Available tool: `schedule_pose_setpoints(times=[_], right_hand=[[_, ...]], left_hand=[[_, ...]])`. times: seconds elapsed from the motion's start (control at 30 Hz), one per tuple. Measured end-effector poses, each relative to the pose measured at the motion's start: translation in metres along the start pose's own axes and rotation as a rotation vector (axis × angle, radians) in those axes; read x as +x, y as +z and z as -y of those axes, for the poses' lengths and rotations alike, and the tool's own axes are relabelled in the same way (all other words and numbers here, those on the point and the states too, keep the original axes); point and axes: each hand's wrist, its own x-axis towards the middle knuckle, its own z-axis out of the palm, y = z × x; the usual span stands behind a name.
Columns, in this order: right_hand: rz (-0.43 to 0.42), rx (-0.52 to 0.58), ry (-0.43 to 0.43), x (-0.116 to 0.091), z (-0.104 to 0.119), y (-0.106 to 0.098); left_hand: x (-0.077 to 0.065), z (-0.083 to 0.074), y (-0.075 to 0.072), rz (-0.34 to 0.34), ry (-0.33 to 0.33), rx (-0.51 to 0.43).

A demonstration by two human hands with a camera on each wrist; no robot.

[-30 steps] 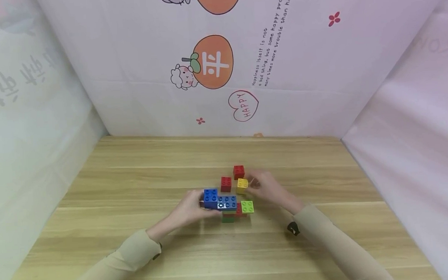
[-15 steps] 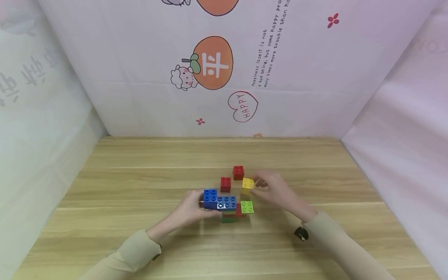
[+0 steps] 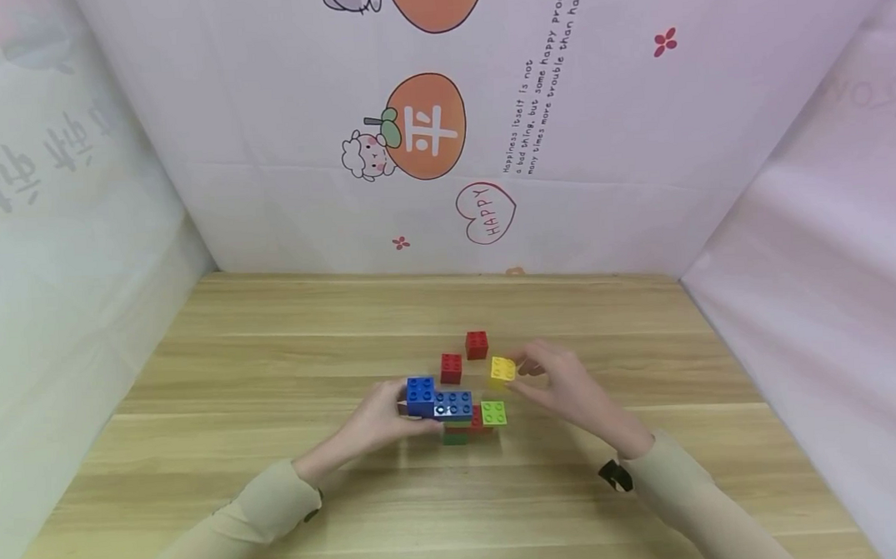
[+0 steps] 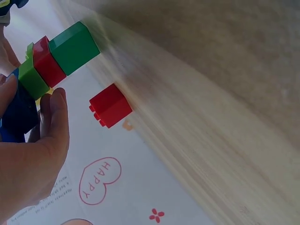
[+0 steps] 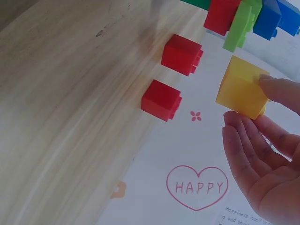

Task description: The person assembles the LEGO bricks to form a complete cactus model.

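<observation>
A cube-like yellow plastic block, at two o'clock from a stack of studded plastic blocks, is pinched in the grip of the right hand, thumb against fingertips; its studs face up towards the head camera. The stack's long axis runs nine to three o'clock above the wooden desk, with a square blue block at nine and a flat-topped lime-green block at three. The left hand grips the blue end between thumb and fingers. One red plastic block lies at twelve o'clock from the stack, another red block at one. The left wrist view shows the stack's dark green block side-on, mostly hidden from the head; the right wrist view adds the yellow block's smooth sides.
</observation>
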Motion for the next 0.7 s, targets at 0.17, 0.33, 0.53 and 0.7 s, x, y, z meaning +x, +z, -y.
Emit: schedule_pose_setpoints(times=[0.17,0.33,0.53,0.7], right_hand=[[-0.018,-0.006,-0.026,-0.007,0.002,-0.005],[-0.025,0.001,-0.028,-0.014,0.004,-0.007],[-0.009,0.023,-0.024,-0.021,0.009,-0.009],[-0.001,0.021,-0.019,-0.023,0.013,-0.01]], left_hand=[[0.0,0.003,0.001,0.0,0.003,0.005],[0.002,0.006,0.002,0.009,0.016,0.027],[0.006,0.008,0.002,0.026,0.054,0.052],[0.007,0.011,0.003,0.027,0.079,0.041]])
